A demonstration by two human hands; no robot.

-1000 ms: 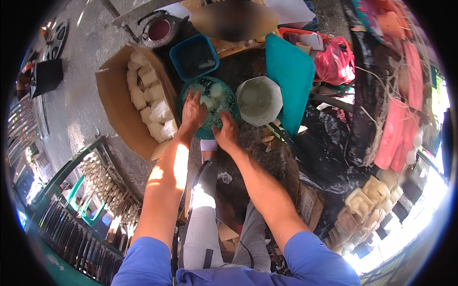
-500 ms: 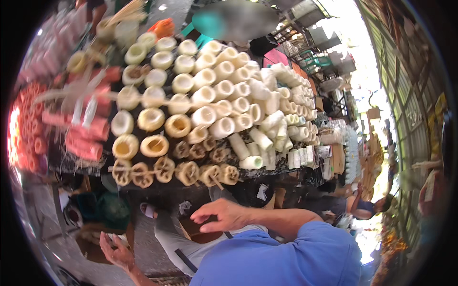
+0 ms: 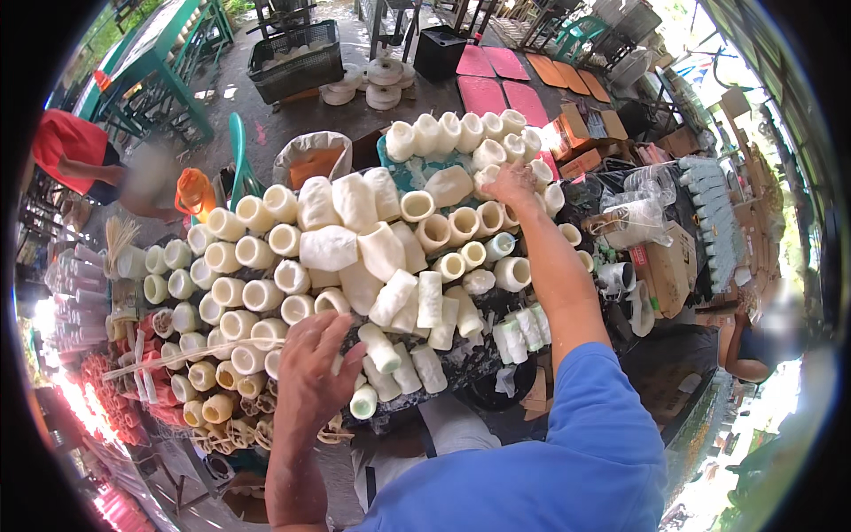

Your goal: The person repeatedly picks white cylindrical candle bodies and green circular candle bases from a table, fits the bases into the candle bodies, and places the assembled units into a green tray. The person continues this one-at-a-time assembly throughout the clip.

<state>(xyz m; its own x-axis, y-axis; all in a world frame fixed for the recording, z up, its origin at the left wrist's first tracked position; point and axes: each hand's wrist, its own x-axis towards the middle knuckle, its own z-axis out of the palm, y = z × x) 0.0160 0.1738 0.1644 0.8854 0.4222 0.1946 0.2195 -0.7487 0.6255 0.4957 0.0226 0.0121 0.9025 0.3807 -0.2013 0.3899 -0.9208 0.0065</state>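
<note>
Many cream, hollow cylinders, wax-like and open at one end, cover a dark table before me. My left hand is open over the near edge of the group, thumb apart from the fingers, nothing in it. With its arm stretched out, my right hand is at the far right rows, its fingers bent round a cream cylinder; the hand hides part of it. In the middle lie larger, lumpy cream pieces on their sides. Narrower, green-tinged cylinders lie nearest me.
Pink cylinders are stacked at the far left. Beyond the table are an orange bottle, a white sack, a dark crate and pink mats. Cardboard boxes stand at the right. A person in red is at the upper left.
My view has swung to the right and farther out over the table. Both hands have risen from near my lap to the cylinders, the right one reaching to the far rows.
</note>
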